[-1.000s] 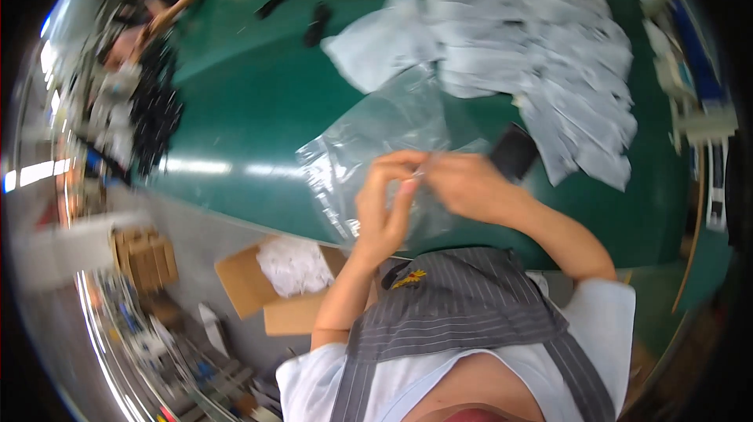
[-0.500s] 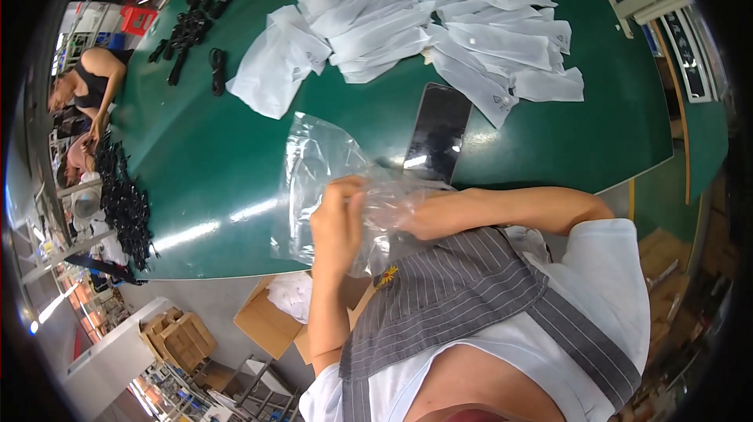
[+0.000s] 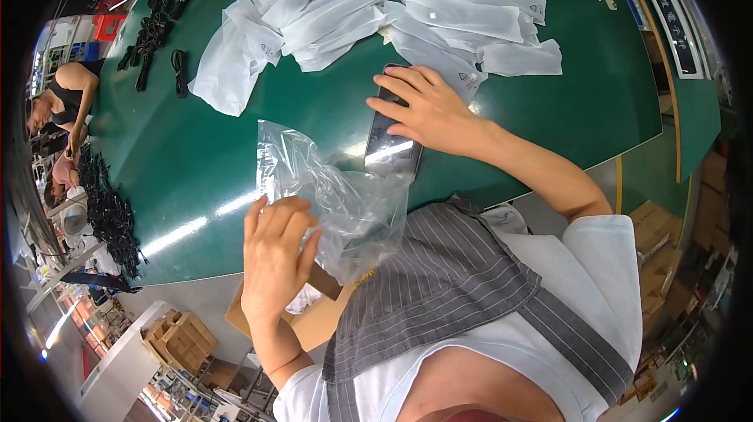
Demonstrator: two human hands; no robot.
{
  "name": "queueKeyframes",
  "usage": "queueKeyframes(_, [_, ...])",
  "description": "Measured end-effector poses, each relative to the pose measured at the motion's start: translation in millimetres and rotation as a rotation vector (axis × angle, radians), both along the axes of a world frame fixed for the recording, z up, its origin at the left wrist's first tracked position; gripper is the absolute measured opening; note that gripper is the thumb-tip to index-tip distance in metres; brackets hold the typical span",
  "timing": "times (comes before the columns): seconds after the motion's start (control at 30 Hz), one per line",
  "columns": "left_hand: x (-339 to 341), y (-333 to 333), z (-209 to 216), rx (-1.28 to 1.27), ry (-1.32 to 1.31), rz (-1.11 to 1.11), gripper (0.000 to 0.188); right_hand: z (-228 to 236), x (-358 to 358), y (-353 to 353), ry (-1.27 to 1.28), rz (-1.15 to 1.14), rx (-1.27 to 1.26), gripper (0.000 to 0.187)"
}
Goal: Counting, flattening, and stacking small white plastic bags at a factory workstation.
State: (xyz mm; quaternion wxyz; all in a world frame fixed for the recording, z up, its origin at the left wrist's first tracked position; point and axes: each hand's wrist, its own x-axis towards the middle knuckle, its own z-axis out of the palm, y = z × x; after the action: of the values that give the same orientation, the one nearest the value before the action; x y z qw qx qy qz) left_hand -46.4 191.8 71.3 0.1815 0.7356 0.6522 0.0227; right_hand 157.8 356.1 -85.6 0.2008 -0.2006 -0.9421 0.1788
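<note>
A large clear plastic bag (image 3: 341,214) lies crumpled at the table's near edge, partly against my apron. Beside its left side is my left hand (image 3: 274,253), its fingers loosely bent and the thumb apart, with nothing seen in its grasp. My right hand (image 3: 435,112) reaches over a black smartphone (image 3: 384,128) with its fingers spread. The fingers cover the phone's upper part; whether they press on it I cannot tell. The bag's right edge overlaps the phone's near end.
Many white pouches (image 3: 329,26) lie in overlapping rows at the back of the green table (image 3: 212,155). Bundled black cables (image 3: 149,38) and a cable heap (image 3: 110,210) are at left, near a co-worker (image 3: 74,92). An open carton (image 3: 314,328) stands below the near edge.
My right hand has left the clear bag and moved forward over the phone, fingers spreading. My left hand has shifted left and loosened. Another person's hand has appeared at the far-left cables.
</note>
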Motion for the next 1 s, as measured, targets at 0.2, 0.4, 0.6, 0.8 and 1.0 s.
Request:
queueKeyframes(0.2, [50.0, 42.8, -18.2, 0.106, -0.321, 0.087, 0.033, 7.8, -3.6, -30.3, -0.040, -0.097, 0.073, 0.048])
queueKeyframes(0.4, [77.0, 40.8, -102.7, 0.313, -0.188, 0.254, 0.037, -8.5, -13.8, 6.3, 0.077, -0.139, 0.082, 0.036])
queueKeyframes(0.6, [68.2, 14.1, -119.3, -0.007, -0.450, 0.494, 0.024, -5.7, -8.3, -7.4, 0.064, -0.032, 0.047, 0.029])
queueKeyframes(0.8, [52.2, 10.5, -123.9, 0.045, -0.566, 0.373, 0.018, 14.7, 41.6, -38.9, -0.039, -0.150, -0.051, 0.027])
queueKeyframes(1.0, [35.4, 54.4, -120.7, 0.486, -0.287, 0.367, 0.023, 36.6, -13.7, 10.1, 0.125, -0.073, 0.069, 0.042])
